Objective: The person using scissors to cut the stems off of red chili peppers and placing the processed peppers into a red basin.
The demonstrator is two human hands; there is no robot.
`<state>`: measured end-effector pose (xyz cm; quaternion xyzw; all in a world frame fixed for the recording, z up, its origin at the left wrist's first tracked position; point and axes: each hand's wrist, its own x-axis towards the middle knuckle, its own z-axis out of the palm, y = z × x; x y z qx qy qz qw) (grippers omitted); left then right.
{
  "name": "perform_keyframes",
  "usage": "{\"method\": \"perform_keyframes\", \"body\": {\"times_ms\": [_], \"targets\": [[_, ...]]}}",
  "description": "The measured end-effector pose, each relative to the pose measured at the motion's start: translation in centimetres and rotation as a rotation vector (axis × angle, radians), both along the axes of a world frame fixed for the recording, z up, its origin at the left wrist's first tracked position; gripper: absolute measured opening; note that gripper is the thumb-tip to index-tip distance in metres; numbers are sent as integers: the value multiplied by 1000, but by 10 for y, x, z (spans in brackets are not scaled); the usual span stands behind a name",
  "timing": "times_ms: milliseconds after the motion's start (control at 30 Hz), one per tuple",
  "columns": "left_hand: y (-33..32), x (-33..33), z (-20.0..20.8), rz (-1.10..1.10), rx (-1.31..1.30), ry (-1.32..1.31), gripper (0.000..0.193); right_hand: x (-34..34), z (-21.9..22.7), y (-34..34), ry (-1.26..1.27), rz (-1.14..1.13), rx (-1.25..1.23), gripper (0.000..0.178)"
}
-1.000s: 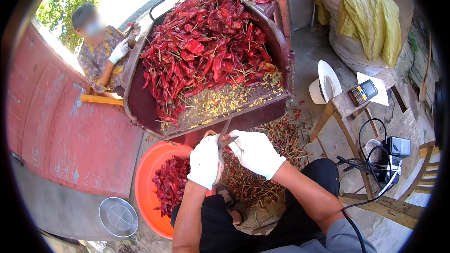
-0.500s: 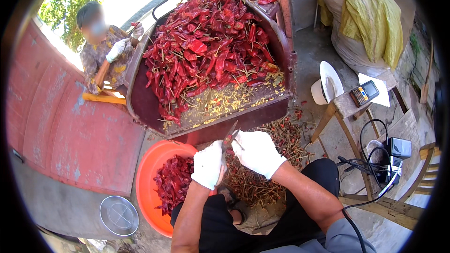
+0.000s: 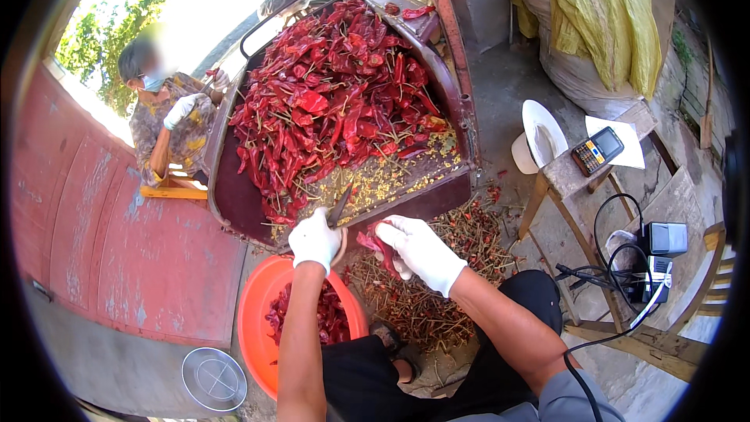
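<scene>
White-gloved, my left hand point(image 3: 315, 240) is closed around a pair of scissors point(image 3: 341, 207), its dark blades pointing up past the front edge of the metal bin point(image 3: 422, 207). To its right, my right hand point(image 3: 422, 250), also gloved, grips a dried red chili pepper point(image 3: 378, 248). The pepper and the scissors are apart. A big heap of dried red chili peppers point(image 3: 336, 101), many with stems, fills the bin in front of me. Below my left hand stands an orange basin point(image 3: 254, 336), partly hidden by my forearm, with cut red peppers point(image 3: 332, 316) in it.
Cut stems point(image 3: 422, 305) lie piled on the ground between my legs. A round sieve point(image 3: 213, 379) is left of the basin. On the right are a white hat point(image 3: 543, 137), a handheld device point(image 3: 598, 151) on a stool, and cables point(image 3: 605, 266). Across the bin sits another person point(image 3: 168, 121).
My hands have moved apart. The left has shifted left and up with the scissors, away from the right. A red pepper now shows in my right hand.
</scene>
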<state>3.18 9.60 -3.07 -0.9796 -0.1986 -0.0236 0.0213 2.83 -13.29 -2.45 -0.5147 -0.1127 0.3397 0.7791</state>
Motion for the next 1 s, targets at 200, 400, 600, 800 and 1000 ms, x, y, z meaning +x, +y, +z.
{"method": "perform_keyframes", "body": {"times_ms": [200,400,600,800,1000], "targets": [[12,20,-13,-208,-90,-361,34,8,-8,5,246,-98,269,24],[-69,-45,5,-359,-926,-487,55,12,-14,8,407,-203,303,33],[-91,-74,2,-391,-329,-507,70,-6,-10,22,428,-93,356,45],[-70,-99,10,-331,-198,-577,56,-17,-16,30,184,265,214,55],[-4,-152,0,-17,-233,-524,44,-33,-18,44,-298,311,-211,70]]}}
